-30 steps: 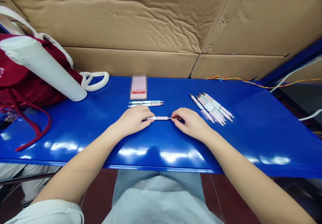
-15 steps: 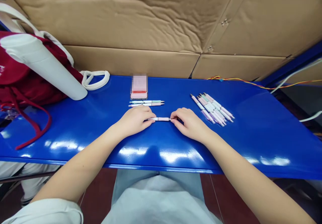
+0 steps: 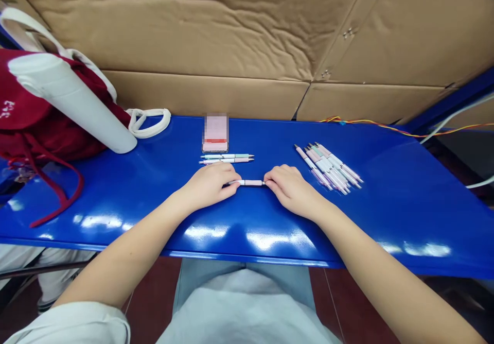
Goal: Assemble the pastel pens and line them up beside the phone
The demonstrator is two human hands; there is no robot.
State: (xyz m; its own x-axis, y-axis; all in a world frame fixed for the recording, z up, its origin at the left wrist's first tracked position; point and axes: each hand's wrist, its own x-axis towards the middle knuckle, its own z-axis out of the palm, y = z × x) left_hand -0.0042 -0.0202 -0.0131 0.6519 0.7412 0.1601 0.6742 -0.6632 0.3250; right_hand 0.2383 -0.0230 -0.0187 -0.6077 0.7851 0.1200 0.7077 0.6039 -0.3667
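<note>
A pink and white pen (image 3: 252,183) lies level between my hands, just above or on the blue table. My left hand (image 3: 213,183) pinches its white end, and my right hand (image 3: 287,187) has its fingertips closed on the metal tip. Behind my left hand two pens (image 3: 235,156) lie side by side, one with a green grip and one with a pink grip. To the right of my right hand rests a group of several pens (image 3: 328,168), pink, white and green, with their tips pointing away from me.
A phone-like pink item (image 3: 216,134) lies behind the two pens. On the left are a red bag (image 3: 42,122), a white cylinder (image 3: 85,104) and a white loop (image 3: 148,122). Thin wires (image 3: 366,122) run along the back right of the blue table (image 3: 386,205), below cardboard (image 3: 216,91).
The whole view has shifted slightly, so things appear a little further right. Both hands keep their hold on the pen, with the right fingers drawn a little closer together.
</note>
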